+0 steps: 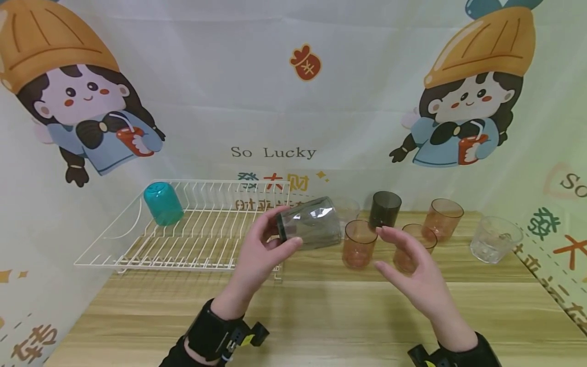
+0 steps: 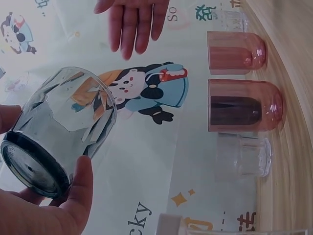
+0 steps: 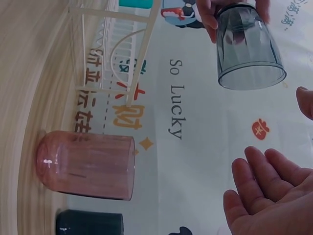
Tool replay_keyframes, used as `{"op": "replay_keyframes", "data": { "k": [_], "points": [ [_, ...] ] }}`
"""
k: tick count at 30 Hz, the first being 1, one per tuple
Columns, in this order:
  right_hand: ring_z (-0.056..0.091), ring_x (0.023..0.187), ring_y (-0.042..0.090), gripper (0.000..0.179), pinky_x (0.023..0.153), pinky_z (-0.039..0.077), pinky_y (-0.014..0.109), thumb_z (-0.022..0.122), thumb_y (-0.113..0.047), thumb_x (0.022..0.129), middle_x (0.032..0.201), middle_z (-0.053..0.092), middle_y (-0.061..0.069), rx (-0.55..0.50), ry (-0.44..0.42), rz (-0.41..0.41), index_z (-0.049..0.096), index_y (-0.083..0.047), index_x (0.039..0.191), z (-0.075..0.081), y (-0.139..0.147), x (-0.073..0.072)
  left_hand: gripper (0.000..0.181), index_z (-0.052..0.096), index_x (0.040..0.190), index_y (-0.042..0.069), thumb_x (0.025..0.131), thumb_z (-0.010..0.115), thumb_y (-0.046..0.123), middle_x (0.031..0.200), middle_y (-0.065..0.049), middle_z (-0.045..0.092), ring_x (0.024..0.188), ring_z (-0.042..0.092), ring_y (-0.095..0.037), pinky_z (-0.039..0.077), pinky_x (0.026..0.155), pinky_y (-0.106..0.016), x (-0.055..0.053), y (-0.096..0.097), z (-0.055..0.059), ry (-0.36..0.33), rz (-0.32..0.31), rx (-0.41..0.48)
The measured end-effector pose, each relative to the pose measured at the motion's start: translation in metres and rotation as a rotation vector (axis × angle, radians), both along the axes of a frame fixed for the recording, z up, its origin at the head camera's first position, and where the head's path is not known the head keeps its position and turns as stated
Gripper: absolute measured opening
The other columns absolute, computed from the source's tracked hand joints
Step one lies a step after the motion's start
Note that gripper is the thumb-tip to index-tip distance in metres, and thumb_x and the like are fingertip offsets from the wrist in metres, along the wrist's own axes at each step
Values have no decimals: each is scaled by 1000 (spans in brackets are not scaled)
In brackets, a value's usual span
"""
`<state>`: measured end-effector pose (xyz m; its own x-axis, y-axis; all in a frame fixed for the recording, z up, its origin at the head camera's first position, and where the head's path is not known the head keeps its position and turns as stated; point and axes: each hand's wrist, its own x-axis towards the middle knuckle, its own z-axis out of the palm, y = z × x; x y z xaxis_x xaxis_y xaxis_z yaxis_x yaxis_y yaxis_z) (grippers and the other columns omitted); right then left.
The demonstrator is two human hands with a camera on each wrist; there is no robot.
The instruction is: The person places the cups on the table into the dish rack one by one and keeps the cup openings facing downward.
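The grey glass (image 1: 314,224) is tilted between the hands: the left hand (image 1: 262,250) grips its base, rim pointing right; the right hand (image 1: 418,283), thumb and fingers apart, hovers to its right, slightly nearer.

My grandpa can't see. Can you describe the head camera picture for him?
A left hand holds a tilted gray glass, while an empty right hand hovers nearby. Pink glasses, a dark glass and a clear glass stand on the wooden table at right; a teal cup sits in a white wire rack on the left.
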<state>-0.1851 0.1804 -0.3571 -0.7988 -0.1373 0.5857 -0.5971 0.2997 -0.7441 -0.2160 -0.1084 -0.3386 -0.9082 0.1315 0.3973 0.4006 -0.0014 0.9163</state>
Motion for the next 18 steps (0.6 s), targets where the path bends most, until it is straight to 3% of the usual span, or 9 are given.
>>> {"op": "replay_keyframes", "data": {
  "k": [11, 18],
  "points": [
    [50, 120, 3, 57, 93, 39, 15, 73, 7, 84, 134, 59, -4, 45, 0, -65, 55, -5, 137, -3, 12, 0, 62, 52, 138, 8, 82, 76, 1, 116, -16, 57, 103, 57, -27, 56, 82, -28, -4, -14, 2, -25, 39, -22],
    [51, 120, 0, 57, 99, 36, 12, 74, 7, 82, 133, 60, 8, 65, 7, -89, 55, -2, 135, -7, 19, 1, 63, 51, 140, 7, 82, 77, 2, 115, -17, 56, 101, 57, -26, 55, 81, -26, -6, -28, 2, -54, 89, -71]
  ]
}}
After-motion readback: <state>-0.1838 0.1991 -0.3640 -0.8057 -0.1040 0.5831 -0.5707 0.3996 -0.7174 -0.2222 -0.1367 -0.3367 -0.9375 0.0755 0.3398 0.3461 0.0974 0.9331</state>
